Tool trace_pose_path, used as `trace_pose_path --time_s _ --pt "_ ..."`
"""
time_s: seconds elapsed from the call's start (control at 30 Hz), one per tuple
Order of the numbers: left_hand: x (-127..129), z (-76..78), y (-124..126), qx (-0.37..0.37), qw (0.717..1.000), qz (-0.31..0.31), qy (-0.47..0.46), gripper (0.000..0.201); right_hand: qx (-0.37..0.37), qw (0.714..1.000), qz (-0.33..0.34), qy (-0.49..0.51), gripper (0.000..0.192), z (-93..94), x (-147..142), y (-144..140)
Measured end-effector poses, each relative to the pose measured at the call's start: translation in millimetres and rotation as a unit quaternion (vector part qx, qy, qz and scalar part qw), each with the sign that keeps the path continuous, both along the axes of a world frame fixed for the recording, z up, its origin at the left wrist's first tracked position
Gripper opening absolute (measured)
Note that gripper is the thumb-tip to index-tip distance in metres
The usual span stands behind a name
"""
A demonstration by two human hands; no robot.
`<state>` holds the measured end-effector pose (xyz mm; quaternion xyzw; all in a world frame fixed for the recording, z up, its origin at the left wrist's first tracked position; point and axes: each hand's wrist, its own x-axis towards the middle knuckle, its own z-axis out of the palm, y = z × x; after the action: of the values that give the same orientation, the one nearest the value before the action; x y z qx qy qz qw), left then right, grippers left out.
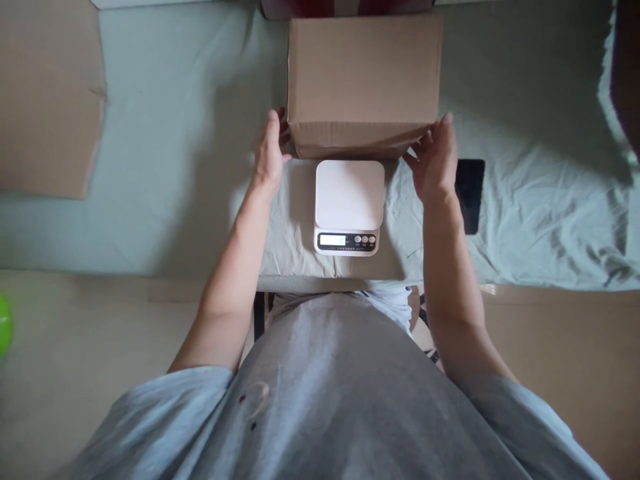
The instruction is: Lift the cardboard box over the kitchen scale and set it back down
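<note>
Your left hand (270,152) lies flat against the left side of the cardboard box (364,77), fingers (273,127) pressed together and pointing away from you. Your right hand (436,160) sits at the box's near right corner, its fingers loosely spread, the tips at the lower edge; whether they grip the box or only touch it is hard to tell. The box is closed and stands on the bed (190,133), straight ahead of you, on the pale green sheet.

Just in front of the box, between your forearms, sits a white kitchen scale (349,205) with its display and buttons facing you; the box's near edge almost meets the scale's platform, though you cannot tell whether they touch. Near your right wrist lies a dark phone (471,193), partly hidden behind your hand. A flat piece of cardboard (47,100) rests well apart at the far left, cut off by the frame. A bright green object (4,325) shows at the left edge, too cropped to identify. Something dark at the top right corner is blurred. The scale's reading is too small to make out.
</note>
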<state>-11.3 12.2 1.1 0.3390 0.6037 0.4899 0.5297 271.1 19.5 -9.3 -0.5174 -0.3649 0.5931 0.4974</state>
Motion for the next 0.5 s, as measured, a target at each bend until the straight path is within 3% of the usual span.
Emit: trace_pose_path --time_s 0.1,0.23,0.37,0.5 --pt "8 13.5 3 0.016 1.0 -0.009 0.005 0.046 0.002 1.0 0.007 -0.02 0.072 15.5 -9 4" --pt "10 39.1 -13 0.063 0.998 -0.013 0.013 0.038 0.025 0.999 -0.024 -0.006 0.055 47.3 -9 -10" --pt "5 59.2 -61 0.131 0.99 -0.055 0.004 0.037 0.068 0.996 -0.044 0.022 0.047 73.9 -2 -56" --pt "5 60.9 -114 0.11 0.993 -0.049 0.022 0.047 0.074 0.997 -0.037 -0.006 0.033 71.9 1 -106"
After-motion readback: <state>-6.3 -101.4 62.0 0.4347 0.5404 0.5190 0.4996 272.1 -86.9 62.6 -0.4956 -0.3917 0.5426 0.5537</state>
